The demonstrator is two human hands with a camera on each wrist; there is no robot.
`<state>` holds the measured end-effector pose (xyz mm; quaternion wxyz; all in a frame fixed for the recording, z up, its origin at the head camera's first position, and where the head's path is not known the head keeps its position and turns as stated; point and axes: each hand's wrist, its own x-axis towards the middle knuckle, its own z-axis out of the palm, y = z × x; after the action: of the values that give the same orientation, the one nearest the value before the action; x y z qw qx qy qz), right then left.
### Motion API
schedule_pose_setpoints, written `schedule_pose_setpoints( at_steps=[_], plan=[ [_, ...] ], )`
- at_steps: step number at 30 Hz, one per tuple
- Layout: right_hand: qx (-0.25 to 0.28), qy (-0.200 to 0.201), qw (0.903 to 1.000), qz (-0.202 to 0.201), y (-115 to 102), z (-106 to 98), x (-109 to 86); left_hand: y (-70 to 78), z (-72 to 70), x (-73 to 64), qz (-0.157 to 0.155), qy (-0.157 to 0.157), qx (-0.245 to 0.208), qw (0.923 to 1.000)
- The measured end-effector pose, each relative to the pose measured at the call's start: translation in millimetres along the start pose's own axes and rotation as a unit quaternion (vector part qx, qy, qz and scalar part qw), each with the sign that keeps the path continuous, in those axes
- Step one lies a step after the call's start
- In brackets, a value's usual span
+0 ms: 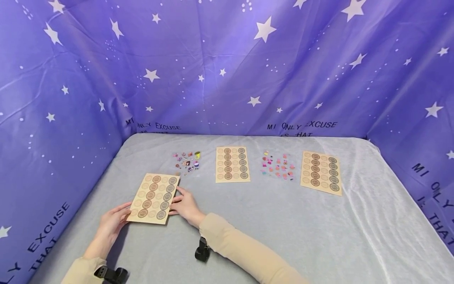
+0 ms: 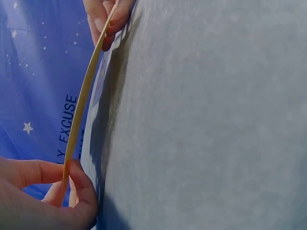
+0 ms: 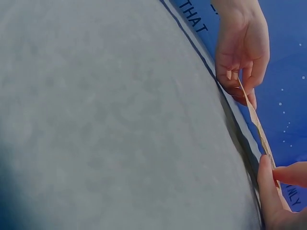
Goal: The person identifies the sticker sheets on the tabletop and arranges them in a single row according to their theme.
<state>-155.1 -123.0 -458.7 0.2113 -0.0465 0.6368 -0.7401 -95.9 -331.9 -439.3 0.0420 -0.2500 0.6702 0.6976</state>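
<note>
A tan sticker sheet (image 1: 152, 199) with columns of round labels is held between both hands at the left of the table. My left hand (image 1: 110, 227) pinches its lower left edge between thumb and fingers. On the sheet's right edge, my right hand (image 1: 188, 207) grips with thumb and fingertips. Seen edge-on in the left wrist view, the sticker sheet (image 2: 84, 96) is slightly bowed and raised off the cloth, with a shadow beside it. The right wrist view also shows the sheet (image 3: 256, 122) pinched at both ends.
Behind the held sheet lies a clear sheet of small colourful stickers (image 1: 188, 162). Further right are a second tan sticker sheet (image 1: 233, 164), a clear sheet of pink stickers (image 1: 278, 165) and a third tan sheet (image 1: 321, 172). Purple star-printed curtains (image 1: 227, 71) surround the grey cloth-covered table (image 1: 269, 225).
</note>
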Motion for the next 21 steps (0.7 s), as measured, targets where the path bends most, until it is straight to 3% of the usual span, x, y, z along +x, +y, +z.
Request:
schedule_pose_setpoints(
  at_steps=[8, 21],
  plan=[
    [-0.008, 0.009, 0.9999, 0.0, 5.4, 3.8, 0.6, -3.5, -5.0, 3.0, -0.011, 0.003, 0.02, 0.9997],
    [-0.037, 0.013, 0.9992, -0.002, 5.0, 0.7, 0.1, -6.3, -0.8, 7.7, -0.012, 0.027, 0.057, 0.9979]
  ],
)
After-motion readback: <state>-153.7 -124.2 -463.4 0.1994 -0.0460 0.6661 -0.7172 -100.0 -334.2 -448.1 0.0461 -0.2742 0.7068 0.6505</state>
